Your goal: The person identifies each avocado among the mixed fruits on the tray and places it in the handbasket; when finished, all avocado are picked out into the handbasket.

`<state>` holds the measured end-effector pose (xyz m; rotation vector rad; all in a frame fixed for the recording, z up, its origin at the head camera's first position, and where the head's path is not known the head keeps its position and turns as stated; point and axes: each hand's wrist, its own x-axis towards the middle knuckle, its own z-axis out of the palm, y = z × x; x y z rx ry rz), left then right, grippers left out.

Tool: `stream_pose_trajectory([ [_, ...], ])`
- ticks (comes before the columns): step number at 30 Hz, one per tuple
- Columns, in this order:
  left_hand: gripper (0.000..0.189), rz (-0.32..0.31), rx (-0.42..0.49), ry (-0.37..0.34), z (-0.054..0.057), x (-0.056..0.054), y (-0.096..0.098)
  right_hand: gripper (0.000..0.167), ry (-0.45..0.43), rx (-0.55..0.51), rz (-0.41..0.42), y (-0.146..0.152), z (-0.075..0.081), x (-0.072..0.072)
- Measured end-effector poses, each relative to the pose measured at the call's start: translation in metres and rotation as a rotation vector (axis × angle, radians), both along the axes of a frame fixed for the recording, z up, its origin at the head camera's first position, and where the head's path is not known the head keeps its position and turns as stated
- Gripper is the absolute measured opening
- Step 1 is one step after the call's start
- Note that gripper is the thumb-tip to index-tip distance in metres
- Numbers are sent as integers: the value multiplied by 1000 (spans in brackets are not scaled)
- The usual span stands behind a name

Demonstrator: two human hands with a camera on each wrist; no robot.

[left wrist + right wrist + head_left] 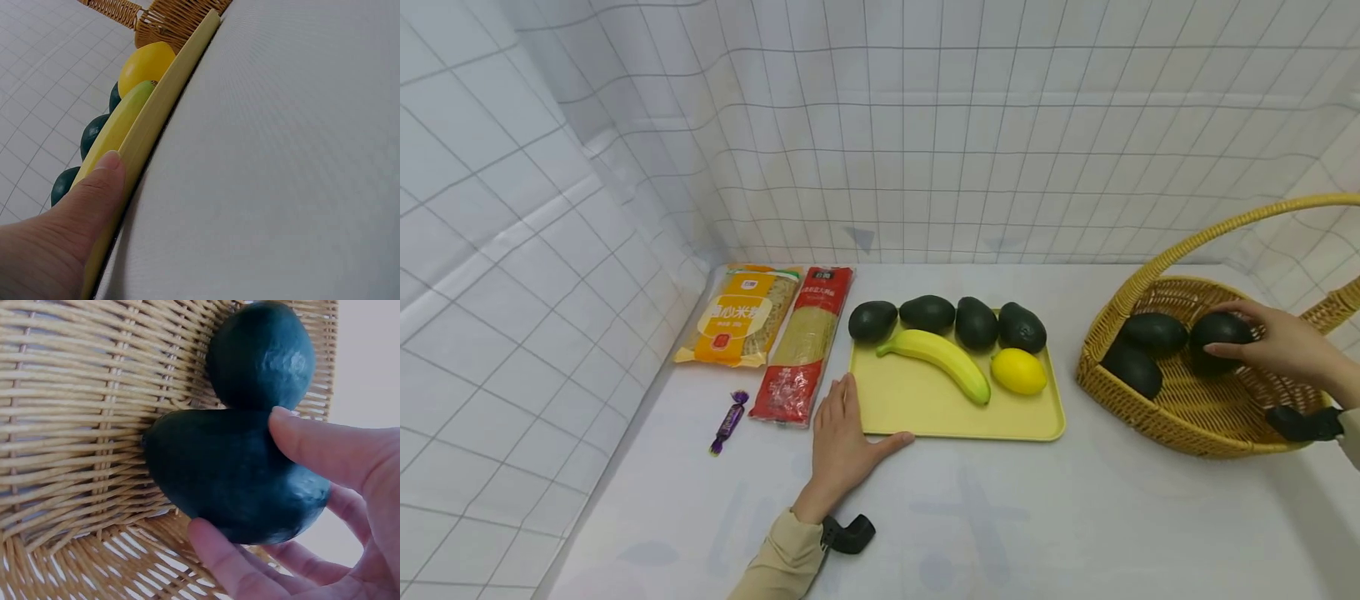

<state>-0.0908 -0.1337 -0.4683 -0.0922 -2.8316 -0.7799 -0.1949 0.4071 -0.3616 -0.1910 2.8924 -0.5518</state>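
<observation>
R. hand (1281, 333), reaching into the wicker basket (1195, 437): approx. half open, thumb and fingers set apart by the width of one dark green avocado (1216, 331), which it grips. In the R. wrist view the thumb lies on one side of the fruit, w/ the fingers curved round the other; the fruit is inside the basket, near its far R. part. Two further avocados (1156, 335) lie in the basket's L. part.

L. hand (841, 442), palm down at the near L. corner of the yellow tray (925, 414): fingers straight and close tog., thumb spread wide along the front rim, grasping nothing; per the L. wrist view, the thumb tip touches that rim. Fingertips lie just beside the red noodle pack (805, 346).

Tray contents: banana (943, 362), lemon (1018, 372) at R., w/ a row of four avocados (977, 323) along the back edge. Far L.: orange pasta bag (737, 321) and, nearer the viewer, a purple-wrapped candy (728, 422).
</observation>
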Motion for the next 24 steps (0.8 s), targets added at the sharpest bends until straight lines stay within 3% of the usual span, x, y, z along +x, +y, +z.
stream_pose_trajectory([
  [11, 120, 1, -4, -5, 0, 0, 0, 72, 83, 17, -17, 1, -4, -1],
  [24, 120, -4, -11, 7, -2, -1, 0, 65, 81, -1, -55, 0, -9, -5],
])
